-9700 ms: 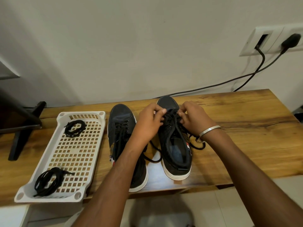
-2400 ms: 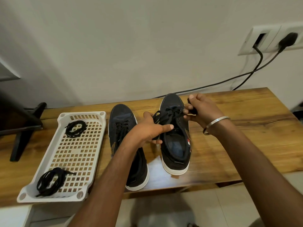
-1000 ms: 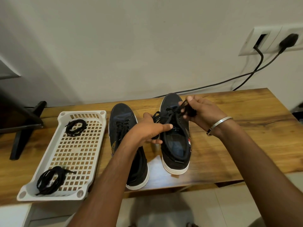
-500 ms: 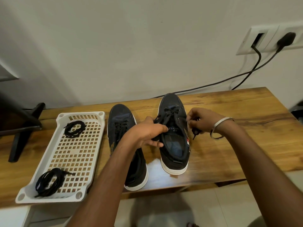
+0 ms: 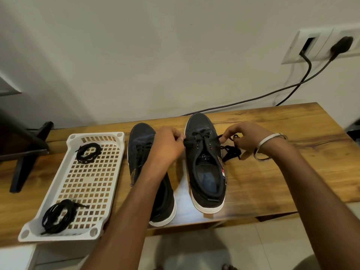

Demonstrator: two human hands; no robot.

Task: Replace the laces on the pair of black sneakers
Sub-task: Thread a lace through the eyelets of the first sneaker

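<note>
Pointing toe-first at wall, right sneaker (image 5: 204, 164), lace (image 5: 229, 151) in both hands.

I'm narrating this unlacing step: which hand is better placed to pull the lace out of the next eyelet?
Probably the right hand: it already pinches the loose lace beside the shoe. The left hand grips at the opposite eyelets.
</note>
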